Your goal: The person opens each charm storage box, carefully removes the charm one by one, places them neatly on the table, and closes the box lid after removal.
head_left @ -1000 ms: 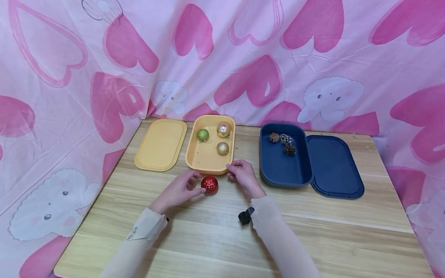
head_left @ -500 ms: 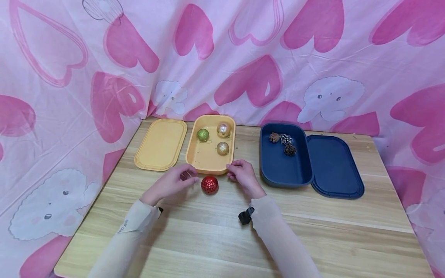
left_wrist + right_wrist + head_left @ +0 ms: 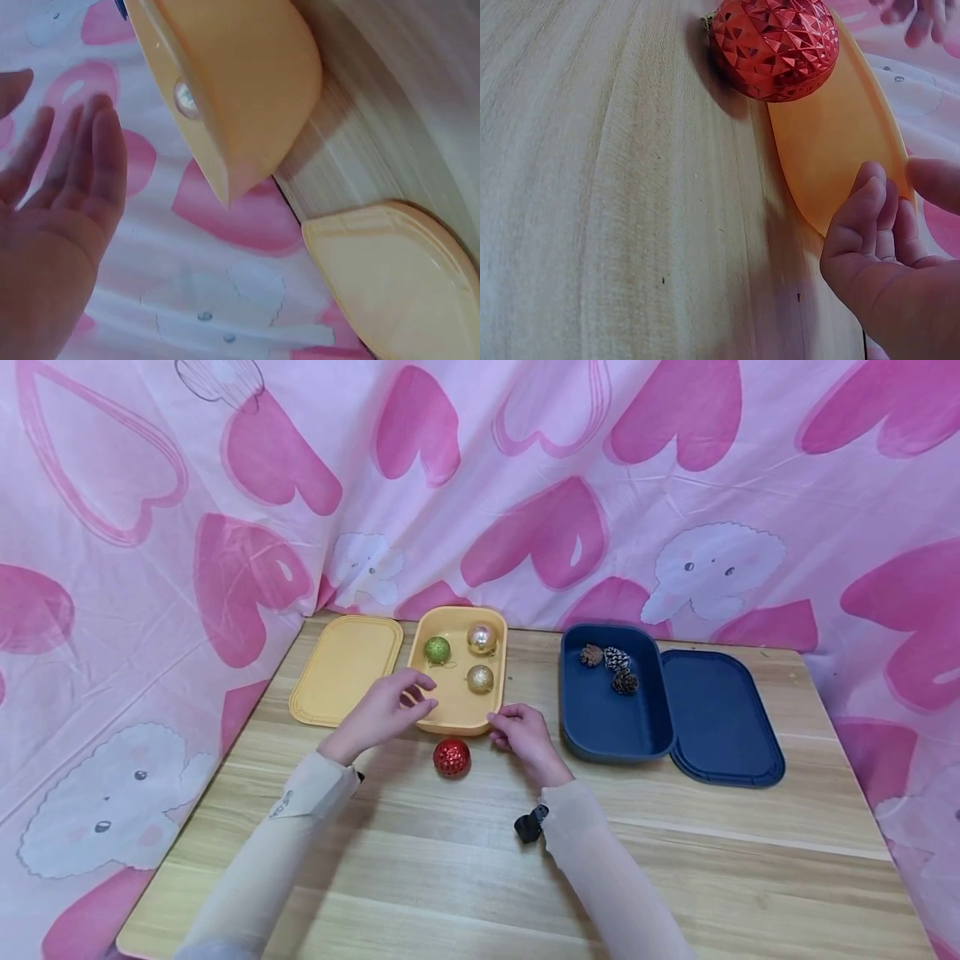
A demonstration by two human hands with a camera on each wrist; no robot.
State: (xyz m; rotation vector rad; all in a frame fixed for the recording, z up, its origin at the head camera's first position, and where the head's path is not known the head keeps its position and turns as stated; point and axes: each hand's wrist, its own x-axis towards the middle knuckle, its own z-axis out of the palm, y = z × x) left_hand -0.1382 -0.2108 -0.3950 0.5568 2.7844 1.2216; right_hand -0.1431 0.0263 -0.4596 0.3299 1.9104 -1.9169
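My left hand hovers over the near left corner of the yellow box, fingers loosely bent and holding nothing. In the left wrist view that hand is apart from the box. My right hand pinches the box's near right corner; in the right wrist view the thumb lies at the rim, with curled fingers against the outer wall. A faceted red bauble rests on the table just in front of the box. Inside the box are a green bauble, a shiny gold bauble and a glittery gold bauble.
A yellow lid lies left of the yellow box. To the right stands a dark blue box with pinecones inside, its blue lid beside it. A pink heart-patterned cloth hangs behind the wooden table.
My left hand has moved away from the red bauble, first leftward, then up and forward over the yellow box's corner. The right hand and the bauble have stayed in place.
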